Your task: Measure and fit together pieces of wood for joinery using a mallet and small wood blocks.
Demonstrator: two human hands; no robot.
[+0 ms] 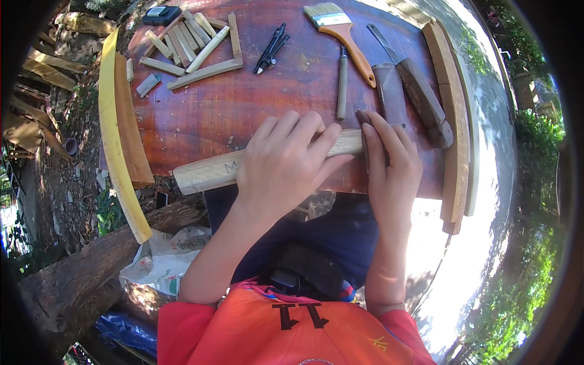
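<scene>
A long pale wooden bar (201, 175) with a dark pen mark lies crosswise near the table's front edge. My left hand (283, 161) is wrapped over its middle from above, fingers curled round it. At the bar's right end, my right hand (392, 161) pinches a thin dark strip (363, 117) against the wood; its kind is unclear, and the fingers hide much of it. Just beyond the right hand lie a grey-brown flat sheet (389, 91), a slim dark rod (342, 88) and a blade tool with a thick wooden handle (423, 100).
On the reddish table (201, 128) lie a paintbrush (344, 39), black drawing compasses (271, 52), several wooden sticks (185, 39) and a small black case (161, 15). A yellow strip (109, 121) edges the left side; a wooden beam (450, 121) edges the right.
</scene>
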